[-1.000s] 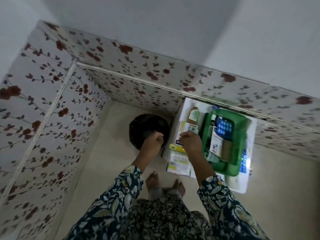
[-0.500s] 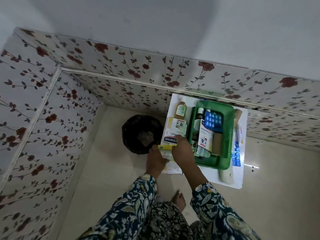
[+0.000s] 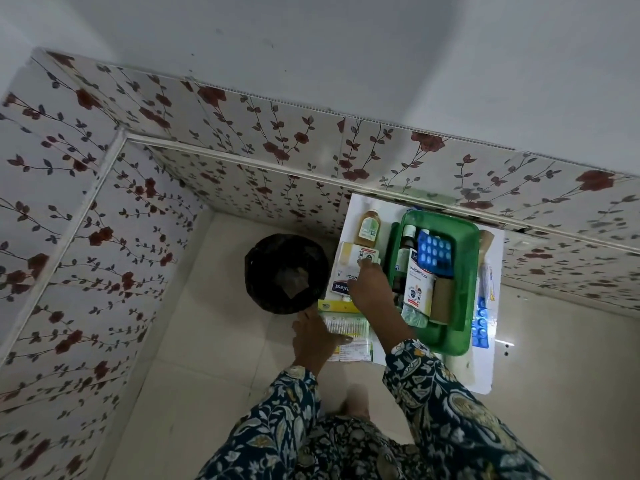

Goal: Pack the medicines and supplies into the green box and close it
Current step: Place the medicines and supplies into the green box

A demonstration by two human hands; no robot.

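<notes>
Floral-sleeved left hand (image 3: 317, 336) lies flat, fingers spread on a strip packet (image 3: 348, 332) at the white table's (image 3: 485, 372) near edge. Farther, the right hand (image 3: 369, 284) fingertips touch a small carton (image 3: 360, 254); whether they pinch it I cannot tell. Green box (image 3: 465, 271) stands open just beside, holding medicines.

1. Green box (image 3: 471, 271): translucent, glossy plastic.
2. Tabletop (image 3: 483, 372): smooth white, shiny under the light.
3. Blister pack (image 3: 434, 252): glossy blue foil.
4. Plaster carton (image 3: 348, 271): matt printed card.
5. Amber bottle (image 3: 369, 230): glossy, paper-labelled.
6. Sleeve (image 3: 450, 403): printed floral cloth.
</notes>
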